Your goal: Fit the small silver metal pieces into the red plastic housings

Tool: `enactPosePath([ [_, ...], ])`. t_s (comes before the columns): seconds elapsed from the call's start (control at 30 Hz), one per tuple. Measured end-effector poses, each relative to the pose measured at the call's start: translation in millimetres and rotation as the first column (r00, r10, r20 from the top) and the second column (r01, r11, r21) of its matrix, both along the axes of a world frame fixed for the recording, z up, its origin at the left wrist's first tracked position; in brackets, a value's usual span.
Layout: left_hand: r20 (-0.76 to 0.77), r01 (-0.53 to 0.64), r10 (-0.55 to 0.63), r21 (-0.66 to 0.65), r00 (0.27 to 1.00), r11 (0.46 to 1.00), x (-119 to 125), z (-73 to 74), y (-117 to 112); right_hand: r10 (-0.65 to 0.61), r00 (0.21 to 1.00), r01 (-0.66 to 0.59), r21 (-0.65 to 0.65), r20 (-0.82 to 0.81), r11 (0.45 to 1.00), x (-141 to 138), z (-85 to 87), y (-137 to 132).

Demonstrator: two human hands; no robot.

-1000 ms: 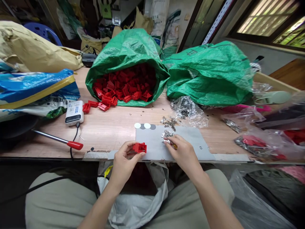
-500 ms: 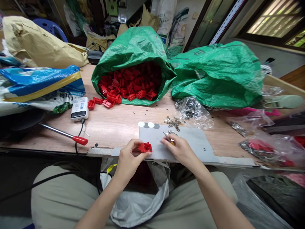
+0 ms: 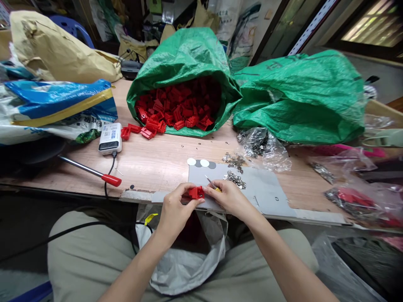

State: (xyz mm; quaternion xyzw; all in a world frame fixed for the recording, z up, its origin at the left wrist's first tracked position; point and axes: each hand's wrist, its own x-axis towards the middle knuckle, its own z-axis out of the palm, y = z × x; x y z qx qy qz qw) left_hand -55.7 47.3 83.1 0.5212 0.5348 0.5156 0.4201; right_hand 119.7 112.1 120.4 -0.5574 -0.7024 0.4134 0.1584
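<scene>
Between the thumb and fingers of my left hand [image 3: 179, 203] is a small red plastic housing [image 3: 195, 193], held over the front edge of a grey mat [image 3: 261, 184]. My right hand [image 3: 231, 196] is closed on a thin pointed metal tool with a yellow handle [image 3: 217, 189], its tip pointing up and to the left. The right fingertips are right beside the housing; I cannot tell whether they touch it. A pile of small metal pieces [image 3: 234, 179] lies on the mat just beyond my right hand.
A green sack [image 3: 189, 46] spills red housings [image 3: 147, 132] onto the table. Another green sack [image 3: 302, 96] stands to the right, behind a clear bag [image 3: 267, 149]. At left are a white device [image 3: 110, 138] and a red-handled rod [image 3: 111, 179]. A grey bag [image 3: 185, 274] hangs below the table edge.
My right hand has moved left toward the red housing, bringing the pointed tool close to it. The left hand still holds the housing. The view has shifted slightly.
</scene>
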Motion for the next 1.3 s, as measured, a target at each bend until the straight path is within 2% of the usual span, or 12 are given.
enactPosePath([
  [0.17, 0.040, -0.014, 0.017, -0.065, 0.999, 0.998, 1.1, 0.9, 0.5, -0.083, 0.997, 0.083, 0.092, -0.003, 0.992, -6.2, -4.1, -6.7],
  [0.33, 0.045, -0.024, 0.027, -0.080, 0.999, 0.997, 2.2, 2.1, 0.5, -0.152, 0.987, 0.157, 0.107, -0.058, 0.982, -12.1, -7.0, -13.0],
  [0.63, 0.036, -0.031, 0.033, -0.067, 0.999, 0.997, 3.3, 0.2, 0.1, -0.104, 0.994, 0.104, -0.012, -0.040, 0.995, -5.6, 2.4, -13.0],
  [0.8, 0.030, -0.030, 0.032, -0.052, 0.999, 0.998, 3.7, 0.5, -0.6, -0.120, 0.993, 0.120, -0.009, -0.020, 0.993, -8.1, 3.8, -13.9],
  [1.0, 0.024, -0.022, 0.024, -0.054, 0.999, 0.998, 3.5, 1.3, -1.5, -0.135, 0.991, 0.136, 0.047, -0.026, 0.990, -11.1, -2.3, -14.2],
  [1.3, 0.005, -0.029, 0.029, -0.030, 1.000, 0.999, 3.5, 0.5, -1.2, -0.176, 0.979, 0.162, -0.137, -0.099, 0.977, -8.0, -3.3, -9.9],
])
